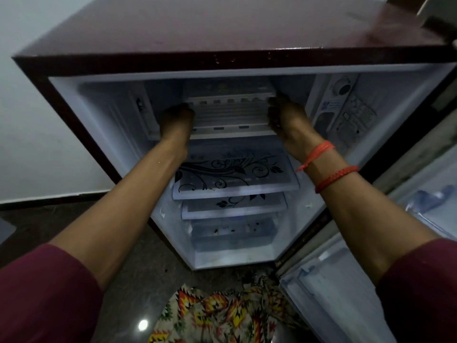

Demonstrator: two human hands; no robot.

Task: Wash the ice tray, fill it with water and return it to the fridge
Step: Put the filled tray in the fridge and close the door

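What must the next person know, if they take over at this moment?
Left hand: grips the left end of the ice tray.
Right hand: grips its right end.
The tray is at the mouth of the top compartment of the fridge; the door stands open.
Whether it is washed or filled cannot be seen.
To do: confirm that, then seat the tray and close the door.

The fridge [222, 28] has a dark maroon shell, glossy and smooth like painted metal. Its lining [106, 115] is smooth white plastic. The ice tray [230, 112], upper centre, is ribbed whitish plastic with a dull finish. The shelves [235, 174] look like glossy clear panes printed with black scrolls. At right are braided orange-red thread bands [333, 179]. The maroon sleeves [42, 293] in the lower corners are matt cloth, the bright garment [217, 318] at bottom centre is printed cloth, and the dark floor [138, 280] is polished speckled stone.
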